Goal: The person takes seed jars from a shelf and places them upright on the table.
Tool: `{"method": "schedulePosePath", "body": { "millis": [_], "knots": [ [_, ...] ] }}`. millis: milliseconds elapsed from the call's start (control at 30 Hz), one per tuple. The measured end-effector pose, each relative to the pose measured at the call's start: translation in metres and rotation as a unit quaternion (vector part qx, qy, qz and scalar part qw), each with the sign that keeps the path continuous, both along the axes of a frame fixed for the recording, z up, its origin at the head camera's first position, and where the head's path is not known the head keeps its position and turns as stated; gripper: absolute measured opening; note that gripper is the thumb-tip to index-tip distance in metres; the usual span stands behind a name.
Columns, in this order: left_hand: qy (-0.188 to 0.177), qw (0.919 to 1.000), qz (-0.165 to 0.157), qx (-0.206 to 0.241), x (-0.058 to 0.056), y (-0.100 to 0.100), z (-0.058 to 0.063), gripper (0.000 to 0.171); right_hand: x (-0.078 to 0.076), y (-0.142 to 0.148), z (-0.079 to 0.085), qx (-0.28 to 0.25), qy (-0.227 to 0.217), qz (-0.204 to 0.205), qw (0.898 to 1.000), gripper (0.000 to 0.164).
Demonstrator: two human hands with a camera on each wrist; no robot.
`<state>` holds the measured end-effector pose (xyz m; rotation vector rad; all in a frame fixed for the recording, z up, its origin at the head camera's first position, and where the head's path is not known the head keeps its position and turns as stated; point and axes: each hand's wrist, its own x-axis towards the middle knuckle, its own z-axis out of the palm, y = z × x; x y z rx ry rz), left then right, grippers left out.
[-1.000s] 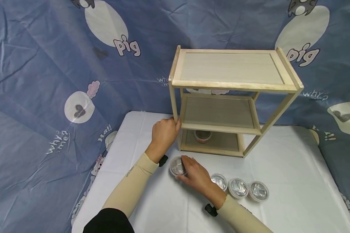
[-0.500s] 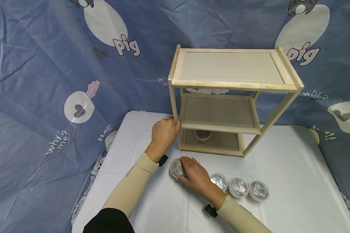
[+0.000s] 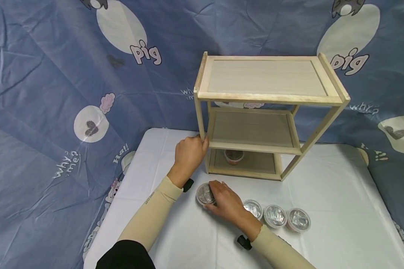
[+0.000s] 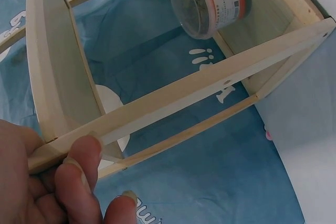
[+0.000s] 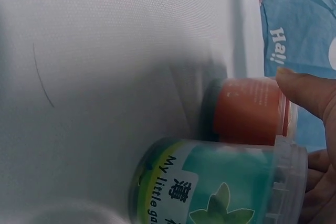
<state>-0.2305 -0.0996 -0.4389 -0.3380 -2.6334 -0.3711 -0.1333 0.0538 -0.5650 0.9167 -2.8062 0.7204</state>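
Note:
My left hand (image 3: 190,157) grips the left front post (image 4: 210,83) of a three-tier wooden shelf (image 3: 272,98), near the middle board. In the left wrist view its fingers curl round that post. My right hand (image 3: 227,201) holds a small round plastic tub (image 3: 204,194) by its lid's edge, in front of the shelf. The right wrist view shows this tub with an orange label (image 5: 249,108), the thumb at its lid. Closer to that camera is a green-labelled tub (image 5: 226,177). On the bottom board sits another orange-labelled tub (image 3: 233,157).
Several tubs with clear lids are on the white-covered table (image 3: 336,198); a row of three, including the rightmost tub (image 3: 298,220), lies right of my right hand. Blue printed cloth (image 3: 47,104) hangs behind and at the sides.

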Motion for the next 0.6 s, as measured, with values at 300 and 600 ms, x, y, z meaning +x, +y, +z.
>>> {"method": "schedulePosePath", "body": {
  "millis": [300, 600],
  "knots": [
    [0.004, 1.0000, 0.002, 0.000, 0.0007, 0.0008, 0.0012, 0.047, 0.0011, 0.0002, -0.0005, 0.010, -0.010, -0.012, 1.000, 0.076],
    [0.005, 1.0000, -0.001, 0.008, 0.0012, 0.0003, 0.0007, 0.047, 0.0026, 0.0064, 0.0071, 0.005, -0.040, -0.010, 0.999, 0.092]
  ]
}}
